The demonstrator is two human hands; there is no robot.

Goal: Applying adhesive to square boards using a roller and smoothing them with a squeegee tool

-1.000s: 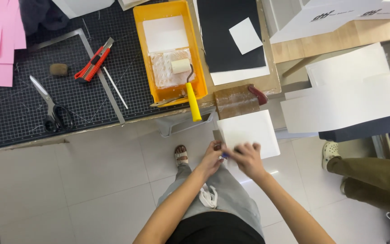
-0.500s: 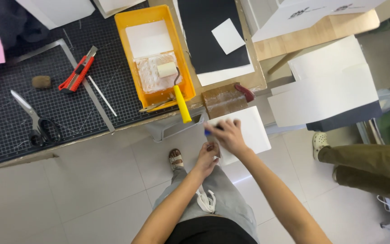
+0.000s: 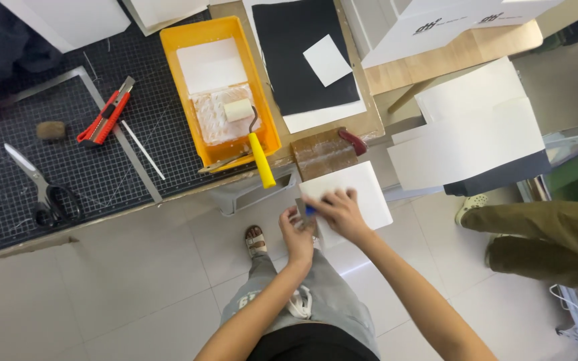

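White board (image 3: 362, 190), a flat square panel, lies directly under and ahead of both hands, held out over the floor just off the near edge of the workbench (image 3: 8, 200). Right hand (image 3: 339, 214) rests on its near left corner, fingers spread flat and pressing down, with a small blue thing (image 3: 310, 210) showing at the fingertips; whether it is pinched or only touched cannot be told. Left hand (image 3: 297, 234) sits just beside it, to the left and slightly nearer the body, fingers curled around the board's left edge where a grey strip shows. The board's edges run roughly square to the forearms, its far corner tilted toward the brown block (image 3: 322, 152) and its red handle. Both hands are equally close; the right lies on top, the left at the edge. Further ahead of the fingers, the yellow-handled roller (image 3: 252, 130) rests in the orange tray (image 3: 175, 80).
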